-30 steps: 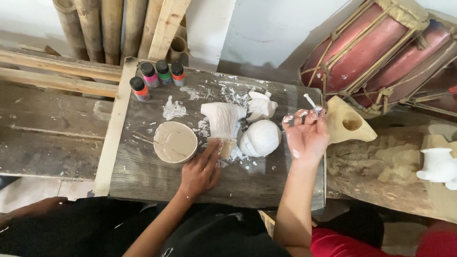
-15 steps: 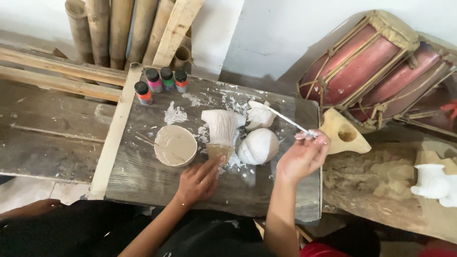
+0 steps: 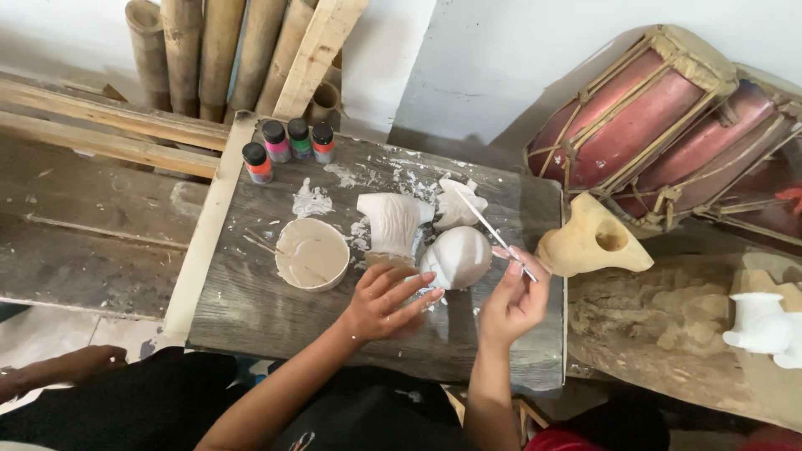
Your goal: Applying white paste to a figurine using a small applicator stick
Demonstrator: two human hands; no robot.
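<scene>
Brush [image 3: 493,227] is now angled down from the right hand [image 3: 511,305], pinched shut on its handle, toward the white rounded figure [image 3: 458,256] on the bench [image 3: 251,309], steadied by the left hand's [image 3: 384,302] spread fingers.

The desk [image 3: 276,334] is a weathered grey wooden board, smeared with white paint toward twelve o'clock. At its eleven o'clock corner stand four small paint bottles [image 3: 288,146]. Near nine o'clock sits a round bowl [image 3: 312,253] of pale paint. At the centre rest a white-coated carved piece [image 3: 391,225] and a white rounded piece [image 3: 458,256], with a smaller white piece [image 3: 455,205] toward one o'clock.
</scene>
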